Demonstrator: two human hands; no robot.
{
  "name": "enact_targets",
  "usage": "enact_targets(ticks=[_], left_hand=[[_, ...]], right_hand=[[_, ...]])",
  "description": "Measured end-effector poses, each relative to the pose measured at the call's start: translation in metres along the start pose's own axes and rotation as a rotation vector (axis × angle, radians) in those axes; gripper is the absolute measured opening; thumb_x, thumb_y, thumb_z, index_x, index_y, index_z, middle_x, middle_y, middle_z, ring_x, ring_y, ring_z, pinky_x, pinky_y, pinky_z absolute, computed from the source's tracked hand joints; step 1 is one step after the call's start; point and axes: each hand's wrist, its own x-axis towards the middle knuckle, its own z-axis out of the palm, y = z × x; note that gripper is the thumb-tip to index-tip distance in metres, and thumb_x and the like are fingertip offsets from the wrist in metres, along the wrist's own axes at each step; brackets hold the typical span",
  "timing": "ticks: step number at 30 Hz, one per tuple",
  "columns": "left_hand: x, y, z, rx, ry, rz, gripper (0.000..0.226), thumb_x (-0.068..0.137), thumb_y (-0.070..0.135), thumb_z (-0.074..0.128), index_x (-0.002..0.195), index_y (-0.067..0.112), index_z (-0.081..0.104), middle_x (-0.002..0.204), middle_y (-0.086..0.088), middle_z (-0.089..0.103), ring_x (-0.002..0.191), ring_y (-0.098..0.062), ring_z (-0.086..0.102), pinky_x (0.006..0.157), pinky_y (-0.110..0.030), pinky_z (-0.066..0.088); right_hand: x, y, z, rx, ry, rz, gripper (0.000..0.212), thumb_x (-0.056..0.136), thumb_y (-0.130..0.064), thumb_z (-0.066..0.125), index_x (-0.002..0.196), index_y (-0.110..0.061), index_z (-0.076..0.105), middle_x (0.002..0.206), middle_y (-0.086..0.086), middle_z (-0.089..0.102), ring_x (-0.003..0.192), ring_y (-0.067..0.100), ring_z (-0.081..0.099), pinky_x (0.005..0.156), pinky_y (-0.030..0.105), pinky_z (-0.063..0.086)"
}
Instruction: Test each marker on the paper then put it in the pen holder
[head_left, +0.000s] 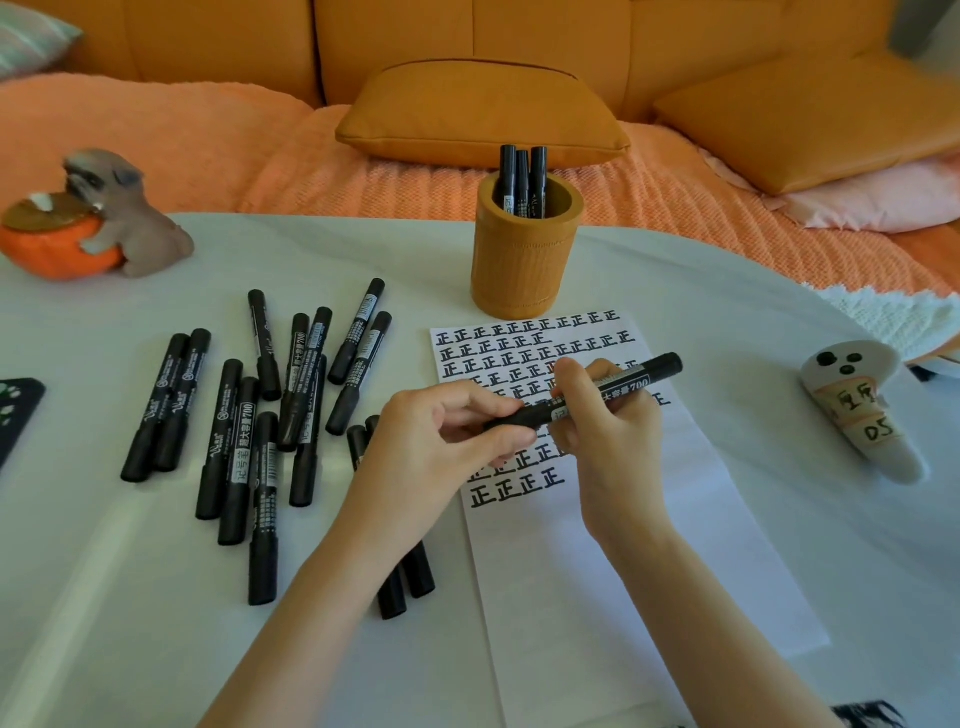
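A person's left hand (441, 447) and right hand (610, 441) held a black felt-tip marker with a white printed label (631, 379) just above the white sheet of paper (649, 561), fingers (571, 371) curled round its cap end and barrel. A sudden tug on the cap could have jerked the tip across skin or the white desk (727, 291). Three tested markers (522, 176) stood in the tan cylindrical pen holder (524, 260); the loose black markers (244, 431) might have rolled if nudged.

"700" on marker (638, 380); "正" on paper (623, 571)
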Motion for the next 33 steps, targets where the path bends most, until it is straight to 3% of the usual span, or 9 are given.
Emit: enact_targets(ticks=[8,12,15,17,20,24,28,31,33], left_hand=[[0.002,0.003,-0.007,0.045,-0.028,-0.010,0.018,0.072,0.010,0.077,0.089,0.012,0.071,0.077,0.000,0.075,0.068,-0.012,0.070,0.072,-0.021,0.056],[0.002,0.006,-0.011,0.063,-0.023,0.001,0.016,0.073,0.014,0.076,0.088,0.015,0.072,0.076,0.004,0.075,0.069,-0.010,0.071,0.071,-0.019,0.055],[0.003,0.006,-0.013,0.086,0.001,0.024,0.017,0.074,0.017,0.075,0.090,0.016,0.071,0.077,0.004,0.075,0.068,-0.008,0.069,0.069,-0.017,0.054],[0.004,0.006,-0.016,0.087,0.038,0.038,0.015,0.076,0.019,0.072,0.091,0.016,0.070,0.078,0.003,0.075,0.068,-0.007,0.067,0.068,-0.017,0.053],[0.003,0.006,-0.020,0.099,0.086,0.071,0.008,0.081,0.022,0.067,0.088,0.018,0.070,0.076,0.004,0.074,0.067,-0.005,0.065,0.066,-0.017,0.053],[0.002,0.006,-0.019,0.155,0.127,0.109,0.009,0.083,0.027,0.064,0.086,0.021,0.070,0.074,0.007,0.073,0.068,-0.003,0.066,0.068,-0.018,0.052],[0.003,0.007,-0.015,0.146,0.133,0.125,0.011,0.081,0.032,0.064,0.085,0.023,0.070,0.074,0.008,0.072,0.068,-0.003,0.067,0.068,-0.017,0.053],[0.002,0.007,-0.014,0.141,0.139,0.135,0.013,0.080,0.035,0.064,0.084,0.025,0.070,0.073,0.009,0.072,0.068,-0.003,0.066,0.069,-0.019,0.054],[0.002,0.008,-0.014,0.148,0.143,0.141,0.015,0.079,0.036,0.064,0.085,0.025,0.070,0.074,0.008,0.072,0.069,-0.004,0.066,0.071,-0.022,0.054]], right_hand=[[-0.003,0.000,0.001,-0.003,-0.025,0.020,0.041,0.090,-0.011,0.060,0.058,-0.013,0.035,0.046,-0.003,0.023,0.041,0.012,0.021,0.041,0.020,0.022],[-0.002,0.000,-0.002,-0.119,-0.093,0.097,0.072,0.078,-0.055,0.063,0.054,0.007,0.036,0.045,0.005,0.024,0.042,0.016,0.021,0.045,0.025,0.020],[-0.001,-0.007,-0.006,-0.180,-0.125,0.204,0.069,0.070,-0.072,0.049,0.042,-0.009,0.048,0.043,0.007,0.033,0.039,0.014,0.028,0.043,0.022,0.025],[-0.001,-0.010,-0.009,-0.218,-0.108,0.183,0.066,0.074,-0.070,0.047,0.046,-0.011,0.056,0.042,0.007,0.035,0.039,0.014,0.031,0.042,0.020,0.028],[0.000,-0.010,-0.017,-0.318,-0.009,-0.110,0.050,0.088,-0.043,0.058,0.054,-0.007,0.054,0.048,0.010,0.035,0.047,0.014,0.032,0.048,0.022,0.028],[0.009,-0.008,-0.025,-0.559,-0.165,-0.525,0.008,0.080,-0.019,0.074,0.083,-0.020,0.067,0.085,-0.001,0.055,0.057,0.013,0.043,0.059,0.016,0.038],[0.012,0.000,-0.026,-0.705,-0.329,-0.618,0.027,0.076,-0.031,0.077,0.100,-0.022,0.070,0.101,-0.010,0.054,0.062,0.010,0.044,0.062,0.015,0.039],[0.013,0.004,-0.025,-0.758,-0.357,-0.643,0.026,0.077,-0.033,0.073,0.098,-0.018,0.071,0.093,-0.011,0.056,0.061,0.010,0.044,0.058,0.026,0.045],[0.014,0.005,-0.024,-0.780,-0.350,-0.673,0.021,0.078,-0.026,0.073,0.095,-0.014,0.070,0.087,-0.008,0.057,0.059,0.011,0.044,0.055,0.027,0.044]])
